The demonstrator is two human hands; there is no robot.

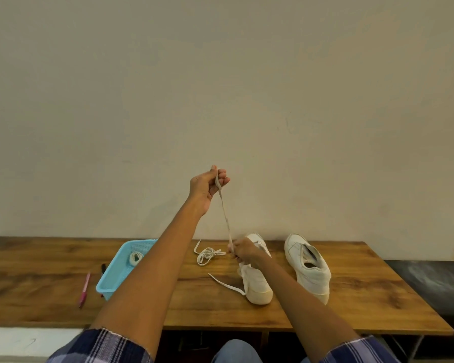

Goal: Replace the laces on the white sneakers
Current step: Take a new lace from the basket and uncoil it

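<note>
Two white sneakers stand on the wooden table [351,289]. The left sneaker [256,281] has a white lace [225,213] running up from it. My left hand [207,184] is raised high above the table and grips the upper end of that lace, which is pulled taut. My right hand [243,250] rests on the left sneaker and pinches the lace near the eyelets. A free lace end [227,284] trails on the table left of this shoe. The right sneaker [308,265] stands apart with no lace visible. A loose lace [207,254] lies in a pile behind.
A light blue plastic basket [116,273] with a coiled lace [135,258] inside sits left of my left arm. A pink pen [84,289] and a black marker [103,269] lie beside it. A wall rises behind the table. A dark surface [435,284] adjoins at right.
</note>
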